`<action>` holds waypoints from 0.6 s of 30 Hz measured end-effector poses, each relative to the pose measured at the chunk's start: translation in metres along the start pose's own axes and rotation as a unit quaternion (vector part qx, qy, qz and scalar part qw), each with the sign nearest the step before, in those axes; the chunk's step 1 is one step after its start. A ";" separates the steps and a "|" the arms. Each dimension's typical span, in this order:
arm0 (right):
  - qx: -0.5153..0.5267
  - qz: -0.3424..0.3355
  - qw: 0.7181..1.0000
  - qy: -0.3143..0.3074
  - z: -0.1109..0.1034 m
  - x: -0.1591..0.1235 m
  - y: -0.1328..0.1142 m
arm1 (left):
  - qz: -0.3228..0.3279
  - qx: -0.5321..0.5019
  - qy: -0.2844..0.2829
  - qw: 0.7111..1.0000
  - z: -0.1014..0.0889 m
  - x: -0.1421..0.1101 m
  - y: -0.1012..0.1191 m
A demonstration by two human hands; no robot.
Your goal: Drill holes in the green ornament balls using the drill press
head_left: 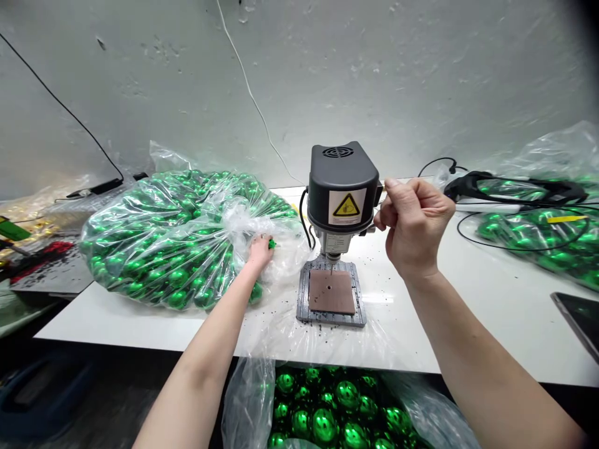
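A small black bench drill press (pixel 344 181) with a yellow warning label stands on the white table. Its bit points down over a brown square board (pixel 332 292), which has a dark hole and lies on the grey metal base (pixel 303 305). My right hand (pixel 414 224) is closed at the machine's right side, around its feed handle, most of which the fingers hide. At the gathered mouth of a clear plastic bag (pixel 187 231) full of shiny green balls, my left hand (pixel 260 252) has its fingers bent. A small green bit (pixel 272 244) shows at its fingertips, too small to name.
Below the table's front edge hangs an open bag of green balls (pixel 324 425). Another bag of them (pixel 519 231) lies at the right, beside a black strap-like object (pixel 519 187) and cables. A dark flat device (pixel 578 321) sits at the right edge. Dark shavings speckle the table.
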State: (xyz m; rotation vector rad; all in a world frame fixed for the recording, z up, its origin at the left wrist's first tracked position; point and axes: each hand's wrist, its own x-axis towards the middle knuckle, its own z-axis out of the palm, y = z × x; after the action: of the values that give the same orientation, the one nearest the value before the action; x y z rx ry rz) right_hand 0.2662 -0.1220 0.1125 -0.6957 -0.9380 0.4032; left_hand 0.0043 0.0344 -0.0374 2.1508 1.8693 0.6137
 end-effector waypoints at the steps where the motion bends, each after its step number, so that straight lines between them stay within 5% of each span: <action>1: 0.003 0.002 1.000 -0.002 0.000 0.000 0.000 | 0.009 -0.003 0.002 1.000 0.000 -0.002 0.000; 5: 0.012 -0.001 1.000 0.003 0.000 0.000 0.000 | -0.002 -0.169 0.002 0.986 -0.006 -0.022 0.006; 8: 0.015 -0.007 1.000 0.004 0.000 0.001 0.002 | -0.042 -0.429 -0.044 0.901 -0.014 -0.048 0.019; 11: 0.018 -0.017 1.000 0.005 0.000 0.002 0.005 | -0.045 -0.529 -0.114 0.840 -0.018 -0.078 0.034; 14: 0.020 -0.029 0.999 0.004 0.001 0.004 0.007 | -0.034 -0.538 -0.141 0.830 -0.009 -0.105 0.047; 18: 0.012 -0.039 0.999 -0.001 0.001 0.004 0.008 | -0.010 -0.496 -0.123 0.860 0.012 -0.125 0.057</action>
State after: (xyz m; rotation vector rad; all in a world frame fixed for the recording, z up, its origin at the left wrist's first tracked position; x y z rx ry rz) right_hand 0.2680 -0.1133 0.1096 -0.6355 -0.9582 0.3463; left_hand 0.0481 -0.0960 -0.0433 1.4110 1.0392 0.9617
